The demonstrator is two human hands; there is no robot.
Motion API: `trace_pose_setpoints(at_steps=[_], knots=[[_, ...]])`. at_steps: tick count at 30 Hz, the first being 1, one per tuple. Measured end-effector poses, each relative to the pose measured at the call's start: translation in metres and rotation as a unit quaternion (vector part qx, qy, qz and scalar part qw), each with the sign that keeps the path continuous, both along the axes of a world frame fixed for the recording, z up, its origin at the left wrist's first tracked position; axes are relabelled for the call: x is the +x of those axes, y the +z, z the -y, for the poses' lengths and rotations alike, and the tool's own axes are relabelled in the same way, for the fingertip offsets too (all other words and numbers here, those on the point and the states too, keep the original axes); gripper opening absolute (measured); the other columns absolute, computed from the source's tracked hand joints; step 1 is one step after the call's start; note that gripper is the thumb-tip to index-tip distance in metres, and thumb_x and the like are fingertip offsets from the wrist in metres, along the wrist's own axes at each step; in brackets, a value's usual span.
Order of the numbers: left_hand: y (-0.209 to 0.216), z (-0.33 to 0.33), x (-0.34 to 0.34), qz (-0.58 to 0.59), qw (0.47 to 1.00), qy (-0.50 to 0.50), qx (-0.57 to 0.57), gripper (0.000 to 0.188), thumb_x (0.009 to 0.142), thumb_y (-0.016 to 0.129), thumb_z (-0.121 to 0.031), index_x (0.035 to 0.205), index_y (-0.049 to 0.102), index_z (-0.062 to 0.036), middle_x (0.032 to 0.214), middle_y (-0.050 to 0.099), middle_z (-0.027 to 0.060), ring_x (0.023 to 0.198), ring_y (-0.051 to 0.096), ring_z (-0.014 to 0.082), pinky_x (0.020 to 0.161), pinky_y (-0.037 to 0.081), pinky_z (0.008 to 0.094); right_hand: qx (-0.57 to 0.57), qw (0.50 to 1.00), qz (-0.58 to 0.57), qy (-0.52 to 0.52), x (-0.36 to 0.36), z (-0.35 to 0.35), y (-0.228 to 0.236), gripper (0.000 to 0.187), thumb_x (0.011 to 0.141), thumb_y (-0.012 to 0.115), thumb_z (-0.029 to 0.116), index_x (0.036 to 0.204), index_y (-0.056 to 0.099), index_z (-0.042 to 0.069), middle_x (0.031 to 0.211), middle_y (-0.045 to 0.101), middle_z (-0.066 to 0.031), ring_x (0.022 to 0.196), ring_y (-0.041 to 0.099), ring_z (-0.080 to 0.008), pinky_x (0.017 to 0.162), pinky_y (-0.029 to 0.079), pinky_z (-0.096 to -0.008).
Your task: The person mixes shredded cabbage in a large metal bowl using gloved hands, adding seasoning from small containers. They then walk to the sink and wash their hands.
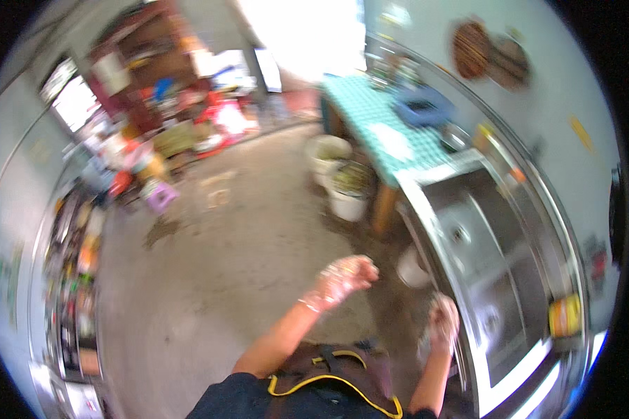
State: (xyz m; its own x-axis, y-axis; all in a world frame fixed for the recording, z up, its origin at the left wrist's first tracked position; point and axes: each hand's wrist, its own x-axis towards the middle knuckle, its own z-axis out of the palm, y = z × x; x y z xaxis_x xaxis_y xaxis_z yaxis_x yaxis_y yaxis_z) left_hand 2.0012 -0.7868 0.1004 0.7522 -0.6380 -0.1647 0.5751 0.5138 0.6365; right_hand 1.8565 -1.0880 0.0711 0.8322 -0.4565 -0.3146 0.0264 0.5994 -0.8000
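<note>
Sink [496, 279], steel w/ one basin, sits just right of both grips, long axis running away from the person. Left hand [342, 279] in a clear glove hangs loosely curled over the floor [223, 265], holding nothing. Right hand [443, 322] is nearer, at the sink rim; too blurry to tell its grip. Two white buckets [339, 178] further off.

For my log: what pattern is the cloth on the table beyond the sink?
Teal-and-white check, on the table cloth; head view shows it best.
</note>
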Motion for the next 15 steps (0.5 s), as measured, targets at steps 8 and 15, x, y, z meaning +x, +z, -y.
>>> trace_pose_setpoints(at_steps=[8,15], knots=[[0.017,0.149,0.031,-0.034,0.997,-0.042,0.049,0.034,0.099,0.055,-0.024,0.124,0.055,-0.0011,0.117,0.065,0.0167,0.107,0.064,0.0299,0.093,0.053,0.04,-0.074,0.996,-0.001,-0.044,0.019,0.119,0.045,0.021,0.091,0.068,0.025,0.096,0.063,0.005,0.082,0.067,-0.0043,0.062,0.058,-0.0087,0.054,0.042,-0.0211],[-0.011,0.276,0.105,-0.07,0.983,-0.159,-0.056,0.062,0.097,0.05,-0.047,0.138,0.042,-0.001,0.137,0.05,0.0226,0.128,0.049,0.0345,0.106,0.041,0.0479,-0.165,0.98,-0.044,-0.1,0.055,0.201,0.062,0.023,0.095,0.062,0.029,0.097,0.063,0.006,0.083,0.067,-0.0038,0.063,0.058,-0.0079,0.056,0.043,-0.0223]])
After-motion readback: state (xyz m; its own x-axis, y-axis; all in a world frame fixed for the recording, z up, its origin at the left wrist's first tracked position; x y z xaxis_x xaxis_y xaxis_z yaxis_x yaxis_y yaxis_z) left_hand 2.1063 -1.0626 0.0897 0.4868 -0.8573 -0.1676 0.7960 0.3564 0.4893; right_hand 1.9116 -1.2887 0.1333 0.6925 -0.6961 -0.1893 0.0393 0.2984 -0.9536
